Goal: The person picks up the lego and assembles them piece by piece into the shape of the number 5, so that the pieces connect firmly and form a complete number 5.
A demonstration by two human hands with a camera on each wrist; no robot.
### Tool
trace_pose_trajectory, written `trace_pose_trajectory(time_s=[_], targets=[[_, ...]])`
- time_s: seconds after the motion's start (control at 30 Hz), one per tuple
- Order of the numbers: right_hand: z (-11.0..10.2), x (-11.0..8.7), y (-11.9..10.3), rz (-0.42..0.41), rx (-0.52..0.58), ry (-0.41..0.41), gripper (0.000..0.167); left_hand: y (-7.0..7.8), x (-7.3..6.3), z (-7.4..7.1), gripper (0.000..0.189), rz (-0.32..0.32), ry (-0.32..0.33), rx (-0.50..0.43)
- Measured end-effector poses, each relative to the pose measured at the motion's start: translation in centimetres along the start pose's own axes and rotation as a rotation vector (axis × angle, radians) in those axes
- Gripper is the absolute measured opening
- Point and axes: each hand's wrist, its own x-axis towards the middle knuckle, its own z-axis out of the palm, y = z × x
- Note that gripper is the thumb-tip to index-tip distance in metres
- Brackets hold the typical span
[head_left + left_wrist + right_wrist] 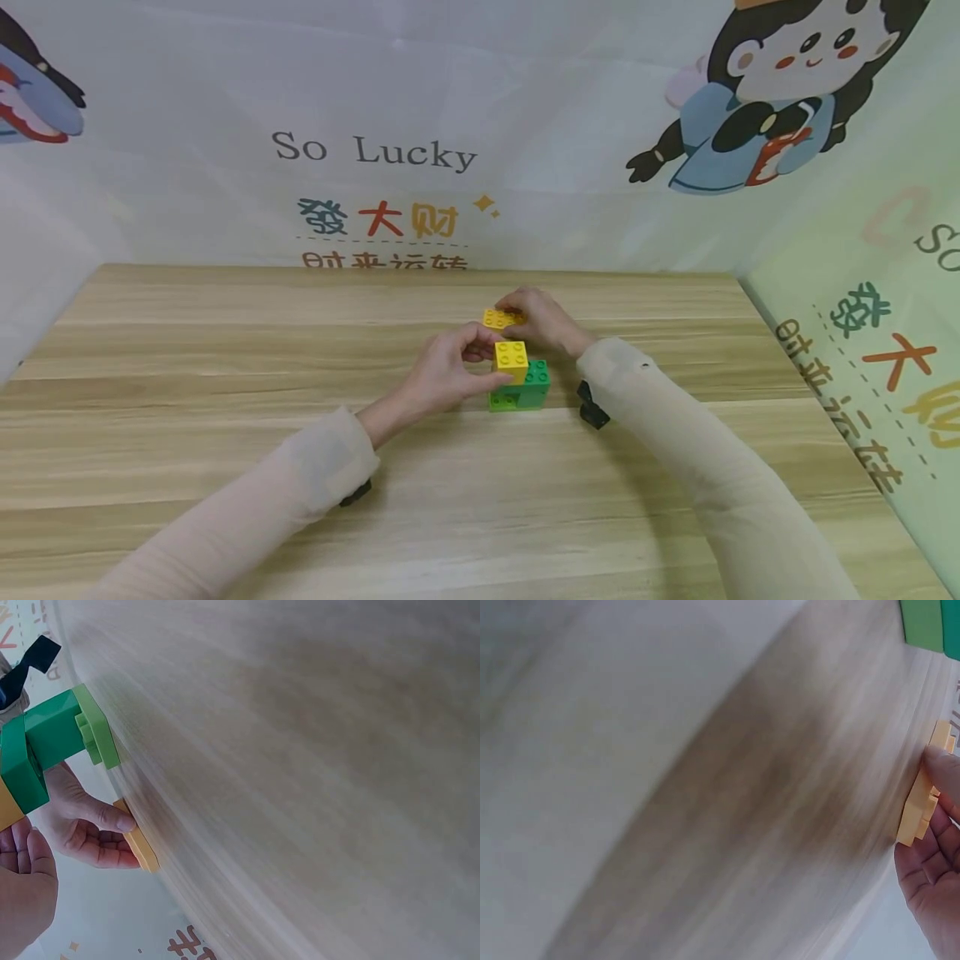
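My left hand (441, 368) holds a square yellow building brick (512, 362) between thumb and fingers. That brick is on top of a small stack: dark green bricks (536, 383) over a light green plate (504, 402), with the dark green ones overhanging the plate in the left wrist view. Just behind the stack, my right hand (546, 320) pinches a flat yellow-orange studded plate brick (498, 318). In the right wrist view this flat brick (919, 795) is low over the tabletop, studs facing away from the wood. Part of it is hidden under the fingers.
The bricks are near the middle of a wood-grain table (225, 333). A printed white backdrop (540, 167) rises along the table's far edge, and a similar printed sheet (840, 275) borders the right side. Dark wrist straps (592, 407) hang below the sleeves.
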Motion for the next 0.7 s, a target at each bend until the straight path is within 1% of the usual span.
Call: trace_pose_trajectory(time_s=[0.1,0.2,0.37,0.53,0.7], targets=[[0.0,-0.3,0.1,-0.017,-0.022,0.013,0.036,-0.1,0.0,0.1,0.035,0.003,0.000,-0.002],[-0.1,-0.7,0.1,-0.015,-0.011,0.024,0.036,-0.1,0.1,0.1,0.035,0.009,0.004,-0.007],[-0.8,-1.7,-0.1,-0.025,0.056,0.065,0.037,-0.1,0.0,0.1,0.035,0.018,0.010,-0.004],[-1.7,-3.1,-0.3,-0.037,0.142,0.115,0.037,0.0,0.1,0.2,0.036,0.002,0.002,-0.009],[-2.7,-4.7,-1.1,-0.065,0.218,0.167,0.037,0.0,0.1,0.0,0.037,-0.003,-0.002,0.003]])
